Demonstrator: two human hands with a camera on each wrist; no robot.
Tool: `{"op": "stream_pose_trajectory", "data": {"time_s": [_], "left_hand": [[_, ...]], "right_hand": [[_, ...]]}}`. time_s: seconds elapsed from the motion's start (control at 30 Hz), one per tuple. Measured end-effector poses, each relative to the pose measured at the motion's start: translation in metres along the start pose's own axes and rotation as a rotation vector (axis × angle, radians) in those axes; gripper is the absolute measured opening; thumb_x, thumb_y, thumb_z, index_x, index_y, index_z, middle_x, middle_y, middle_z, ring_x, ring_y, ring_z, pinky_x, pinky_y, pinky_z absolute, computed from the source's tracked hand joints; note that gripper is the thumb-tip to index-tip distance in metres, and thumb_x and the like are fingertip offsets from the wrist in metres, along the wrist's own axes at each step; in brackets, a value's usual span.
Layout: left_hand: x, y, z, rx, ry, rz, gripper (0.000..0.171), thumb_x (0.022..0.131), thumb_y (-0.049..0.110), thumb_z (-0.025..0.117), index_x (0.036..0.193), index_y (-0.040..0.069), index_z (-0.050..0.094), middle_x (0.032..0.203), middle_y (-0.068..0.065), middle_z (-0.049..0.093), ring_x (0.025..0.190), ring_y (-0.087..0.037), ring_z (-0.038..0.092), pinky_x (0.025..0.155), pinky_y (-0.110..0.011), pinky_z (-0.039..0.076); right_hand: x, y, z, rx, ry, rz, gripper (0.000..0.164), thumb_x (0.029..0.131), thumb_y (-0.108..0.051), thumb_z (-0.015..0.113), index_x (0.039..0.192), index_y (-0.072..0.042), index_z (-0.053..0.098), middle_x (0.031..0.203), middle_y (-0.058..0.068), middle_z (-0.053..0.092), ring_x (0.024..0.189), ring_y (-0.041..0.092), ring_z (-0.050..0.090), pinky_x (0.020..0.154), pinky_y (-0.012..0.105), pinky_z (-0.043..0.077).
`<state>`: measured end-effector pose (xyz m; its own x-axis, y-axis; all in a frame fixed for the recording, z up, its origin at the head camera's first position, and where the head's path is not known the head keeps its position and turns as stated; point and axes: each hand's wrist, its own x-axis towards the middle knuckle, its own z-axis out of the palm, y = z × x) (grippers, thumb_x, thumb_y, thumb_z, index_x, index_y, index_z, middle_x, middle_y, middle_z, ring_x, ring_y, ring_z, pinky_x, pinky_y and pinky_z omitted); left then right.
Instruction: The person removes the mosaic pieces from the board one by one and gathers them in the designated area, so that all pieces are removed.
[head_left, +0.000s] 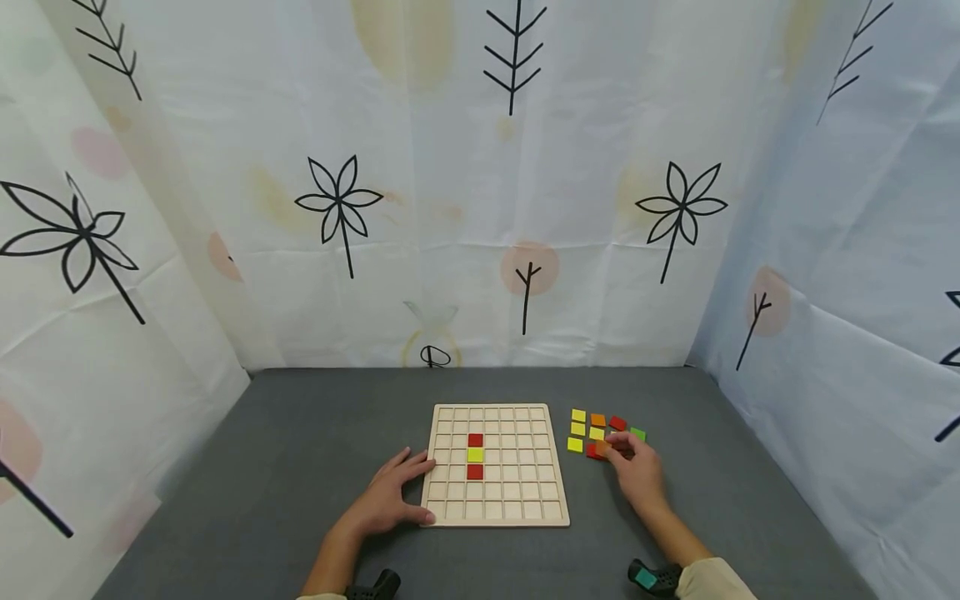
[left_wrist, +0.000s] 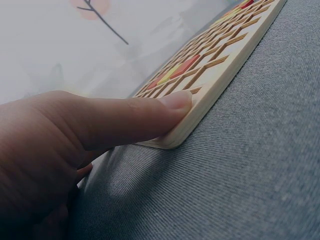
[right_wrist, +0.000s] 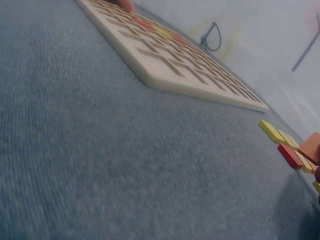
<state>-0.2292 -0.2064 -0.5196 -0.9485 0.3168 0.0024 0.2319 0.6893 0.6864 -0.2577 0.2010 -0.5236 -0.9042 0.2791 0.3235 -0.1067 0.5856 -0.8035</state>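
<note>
A pale wooden grid board lies on the grey table, with a red tile, a yellow tile and another red tile in one column of its cells. My left hand rests at the board's left edge, fingers spread. In the left wrist view its thumb presses the near corner. To the right of the board, my right hand pinches an orange tile above the loose tiles. Most of that hand is outside the right wrist view.
Loose yellow tiles, an orange tile, red tiles and a green tile lie right of the board. Some are partly hidden by the right hand. Patterned white cloth hangs behind and beside the grey table.
</note>
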Motion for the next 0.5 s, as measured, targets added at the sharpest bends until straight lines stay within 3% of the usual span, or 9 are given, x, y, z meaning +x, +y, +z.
{"op": "stream_pose_trajectory", "data": {"time_s": [0.5], "left_hand": [[0.001,0.0,0.001,0.003,0.001,0.001,0.086,0.065,0.042,0.088,0.14,0.017,0.055,0.151,-0.005,0.042,0.143,-0.039,0.019,0.102,-0.068,0.022]], "right_hand": [[0.0,0.007,-0.013,-0.082,0.003,0.027,0.012,0.084,-0.001,0.067,0.097,0.0,0.068,0.09,0.013,0.067,0.08,0.027,0.06,0.069,0.037,0.045]]}}
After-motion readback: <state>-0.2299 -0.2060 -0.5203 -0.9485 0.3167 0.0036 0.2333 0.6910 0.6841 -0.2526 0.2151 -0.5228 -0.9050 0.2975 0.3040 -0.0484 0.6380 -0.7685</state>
